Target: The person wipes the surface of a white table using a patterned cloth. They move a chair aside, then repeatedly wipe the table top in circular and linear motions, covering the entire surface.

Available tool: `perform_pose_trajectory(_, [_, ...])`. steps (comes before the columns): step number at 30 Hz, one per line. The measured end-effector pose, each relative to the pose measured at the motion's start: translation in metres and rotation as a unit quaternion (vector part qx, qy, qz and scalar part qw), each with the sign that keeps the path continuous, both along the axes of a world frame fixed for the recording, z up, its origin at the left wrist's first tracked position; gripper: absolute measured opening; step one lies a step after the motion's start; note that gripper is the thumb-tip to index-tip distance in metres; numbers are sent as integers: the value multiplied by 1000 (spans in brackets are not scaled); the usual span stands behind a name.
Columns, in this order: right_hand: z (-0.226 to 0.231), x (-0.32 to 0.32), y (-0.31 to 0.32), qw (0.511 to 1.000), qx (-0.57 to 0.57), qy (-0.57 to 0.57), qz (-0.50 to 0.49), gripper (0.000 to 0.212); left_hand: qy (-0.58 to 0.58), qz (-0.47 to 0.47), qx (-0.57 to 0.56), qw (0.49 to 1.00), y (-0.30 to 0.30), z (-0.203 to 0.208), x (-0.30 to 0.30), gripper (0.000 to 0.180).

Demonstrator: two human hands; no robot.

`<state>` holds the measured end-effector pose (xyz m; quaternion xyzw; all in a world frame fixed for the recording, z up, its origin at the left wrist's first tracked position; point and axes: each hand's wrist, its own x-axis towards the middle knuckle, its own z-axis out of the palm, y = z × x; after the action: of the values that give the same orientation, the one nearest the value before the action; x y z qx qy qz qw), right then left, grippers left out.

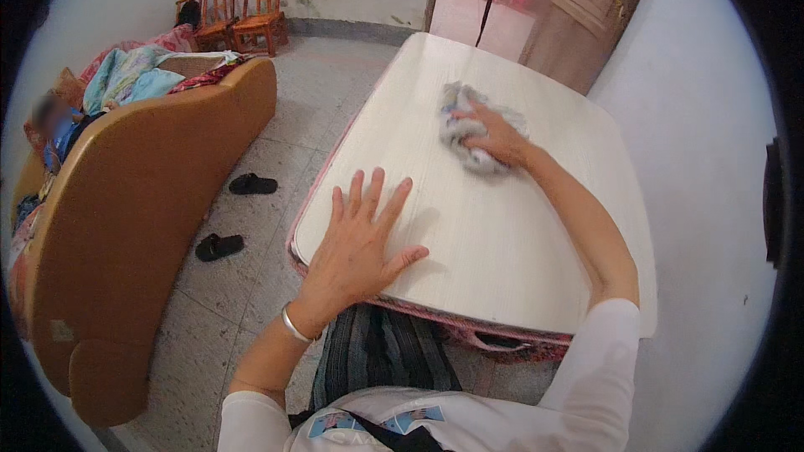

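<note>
A light, cream-topped table with rounded corners stands before me. My right hand reaches across to its far half, fingers curled over a grey and white cloth that is bunched on the tabletop. Motion blurs the cloth a little. Over the near left part of the table is my left hand, fingers spread and holding nothing; its shadow falls beside it on the top. Whether that palm touches the surface I cannot tell. A silver bangle circles my left wrist.
Left of the table stands an orange-brown sofa with bedding and a person on it. Two black slippers lie on the floor between. Wooden chairs are at the back wall. A wooden door stands beyond the table's far edge.
</note>
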<state>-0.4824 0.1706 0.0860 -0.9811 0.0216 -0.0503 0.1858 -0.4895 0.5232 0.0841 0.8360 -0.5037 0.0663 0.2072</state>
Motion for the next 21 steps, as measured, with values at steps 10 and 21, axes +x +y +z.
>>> perform_pose_trajectory(10, [27, -228, 127, 988, 33, 48, 144, 80, -55, -7, 14, 998, -3, -2, -6, 84])
perform_pose_trajectory(21, [8, -127, -67, 982, 91, -15, -167, 58, -4, -15, -8, 1000, -2, 6, -8, 78])
